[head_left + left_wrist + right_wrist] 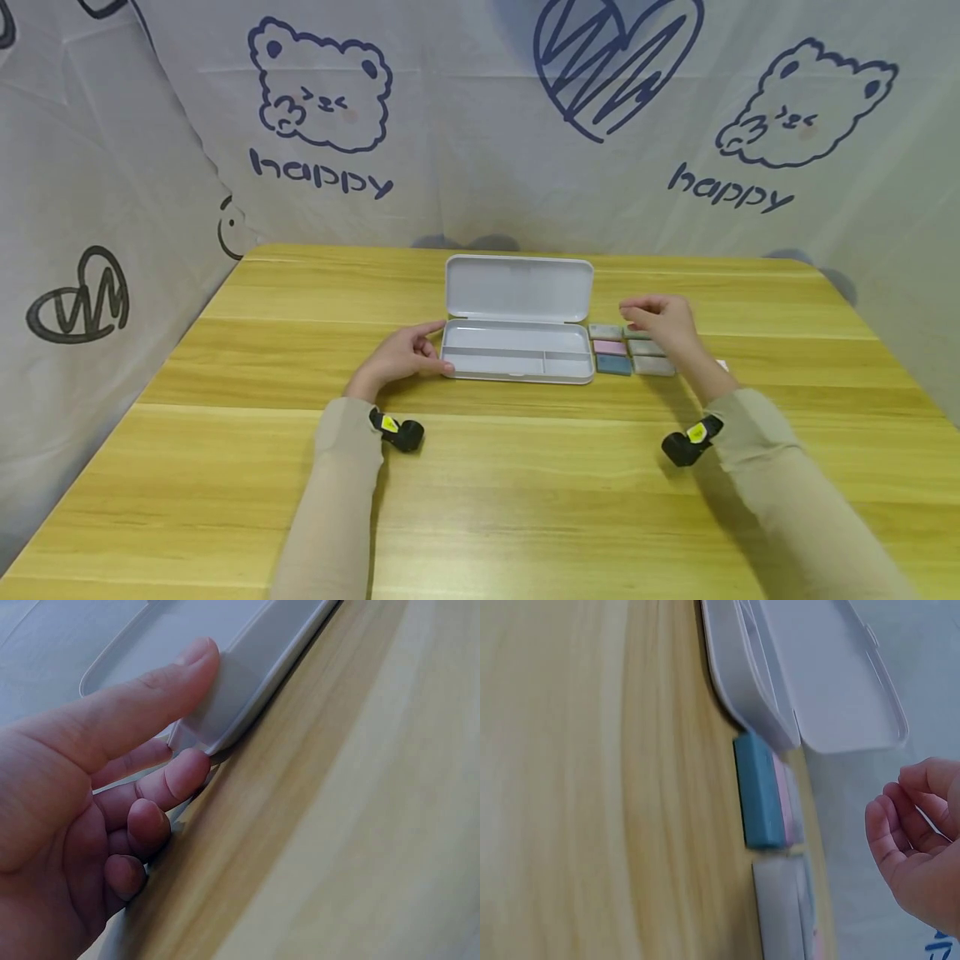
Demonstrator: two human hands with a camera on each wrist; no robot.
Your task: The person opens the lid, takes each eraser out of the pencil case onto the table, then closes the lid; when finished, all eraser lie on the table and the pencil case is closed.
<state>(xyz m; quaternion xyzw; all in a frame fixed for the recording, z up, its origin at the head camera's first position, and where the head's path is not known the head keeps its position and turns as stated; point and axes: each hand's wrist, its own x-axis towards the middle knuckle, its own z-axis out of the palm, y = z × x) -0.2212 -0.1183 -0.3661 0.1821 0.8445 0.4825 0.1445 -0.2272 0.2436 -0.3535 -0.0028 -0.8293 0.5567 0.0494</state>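
Observation:
A white pencil case (517,379) lies open on the table, its lid (519,287) tipped back and its compartments bare. My left hand (405,354) holds the case's left end. In the left wrist view the thumb (199,664) lies over the rim, and other fingers are at the outer corner. Right of the case sit several small eraser-like blocks in two columns, among them a blue block (613,364), a pink block (609,347) and a grey block (654,366). Above the right column hovers my right hand (667,321), fingers loosely bent, with nothing visible between them.
The wooden table (525,483) runs up to a printed white curtain (465,125) behind the case. A small white item (722,365) shows partly beside the right forearm. Each wrist wears a small black camera (405,435).

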